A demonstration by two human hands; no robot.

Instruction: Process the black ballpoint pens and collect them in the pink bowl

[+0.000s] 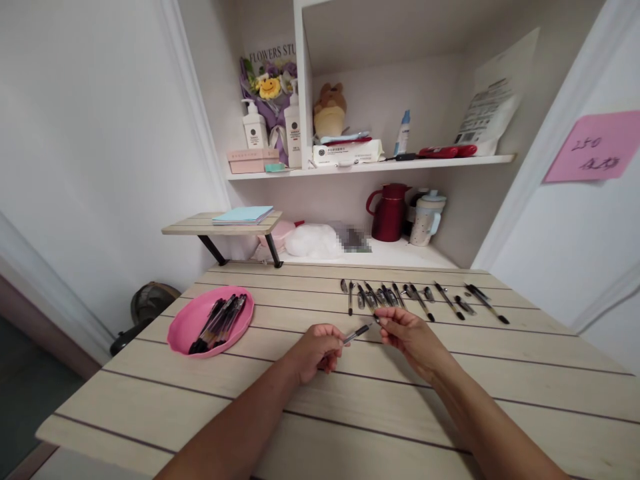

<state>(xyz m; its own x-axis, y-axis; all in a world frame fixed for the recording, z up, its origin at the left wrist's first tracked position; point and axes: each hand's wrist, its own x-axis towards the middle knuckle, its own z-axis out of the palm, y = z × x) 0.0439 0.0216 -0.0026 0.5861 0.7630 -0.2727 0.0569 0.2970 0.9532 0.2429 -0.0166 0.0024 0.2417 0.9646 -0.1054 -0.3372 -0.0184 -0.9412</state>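
My left hand (320,347) is closed around the rear of a pen (357,333) with a clear barrel and a black grip, its point aimed right. Just past that point, my right hand (409,339) pinches a small dark piece (377,320) that looks like a pen cap. The fingers hide most of it. Behind my hands, several uncapped pens (423,304) and loose dark caps (429,294) lie in a rough row. To the left, a pink scalloped tray (179,324) holds a bundle of black pens (223,321).
A small raised shelf (193,225) with blue paper (243,215) stands at the back left of the slatted table (320,420). Behind the table, a white cabinet holds a red jug (389,212), a light cup (427,220) and bottles. A pink note (593,147) hangs on the right.
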